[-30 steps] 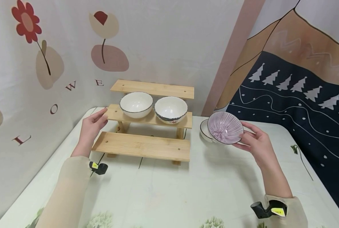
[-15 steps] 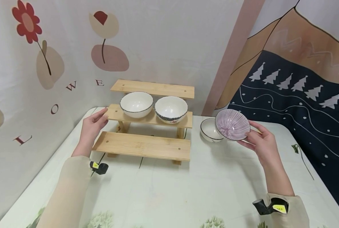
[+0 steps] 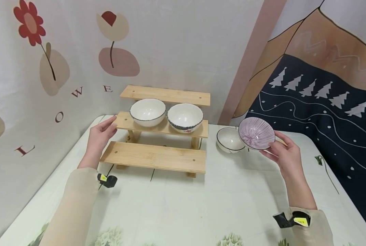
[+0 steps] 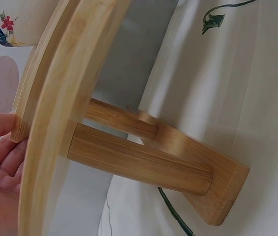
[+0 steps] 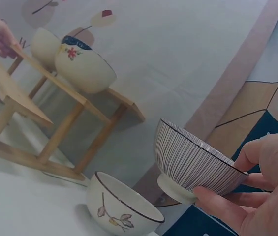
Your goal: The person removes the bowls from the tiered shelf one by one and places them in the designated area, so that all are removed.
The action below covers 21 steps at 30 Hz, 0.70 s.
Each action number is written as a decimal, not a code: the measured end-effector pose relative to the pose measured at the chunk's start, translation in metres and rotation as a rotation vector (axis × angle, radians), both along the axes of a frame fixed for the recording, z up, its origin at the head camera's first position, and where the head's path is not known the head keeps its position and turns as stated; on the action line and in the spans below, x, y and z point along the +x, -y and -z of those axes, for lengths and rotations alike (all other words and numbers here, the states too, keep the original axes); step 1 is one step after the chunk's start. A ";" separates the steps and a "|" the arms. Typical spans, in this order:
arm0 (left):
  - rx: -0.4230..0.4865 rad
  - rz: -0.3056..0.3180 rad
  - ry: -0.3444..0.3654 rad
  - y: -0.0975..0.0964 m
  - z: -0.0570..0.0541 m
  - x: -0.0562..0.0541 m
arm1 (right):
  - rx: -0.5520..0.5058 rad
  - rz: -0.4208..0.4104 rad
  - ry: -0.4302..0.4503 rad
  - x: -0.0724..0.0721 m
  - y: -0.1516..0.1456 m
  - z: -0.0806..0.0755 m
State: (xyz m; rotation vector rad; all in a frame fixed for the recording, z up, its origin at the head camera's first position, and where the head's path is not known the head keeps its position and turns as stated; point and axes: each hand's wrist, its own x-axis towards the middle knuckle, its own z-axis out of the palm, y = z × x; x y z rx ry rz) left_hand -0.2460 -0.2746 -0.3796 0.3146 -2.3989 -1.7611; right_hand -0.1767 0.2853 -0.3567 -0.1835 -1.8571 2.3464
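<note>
My right hand (image 3: 285, 157) grips a purple-striped bowl (image 3: 256, 133) by its right side, thumb at the rim and fingers beneath. The right wrist view shows this bowl (image 5: 193, 162) tilted and raised off the table. Just left of it, a white bowl with a dark rim (image 3: 230, 140) sits on the table; a leaf-twig print shows on its side. My left hand (image 3: 98, 138) pinches the left end of the middle board of a stepped wooden rack (image 3: 153, 157). Two white bowls stand side by side on that board, a plain-looking one (image 3: 147, 112) and a flower-patterned one (image 3: 185, 118).
The rack's top board (image 3: 167, 95) and lowest board carry nothing. A pale printed cloth (image 3: 183, 205) covers the table. Behind hangs a wall cloth (image 3: 183, 48) with flower prints, and a dark tree-printed cloth (image 3: 318, 109) hangs at the right.
My right hand has carried the purple-striped bowl to the right and slightly up, uncovering more of the white bowl on the table. My left hand has stayed at the rack.
</note>
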 end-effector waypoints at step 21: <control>-0.003 0.011 -0.011 0.001 0.002 0.000 | -0.085 0.143 0.114 -0.007 -0.013 0.013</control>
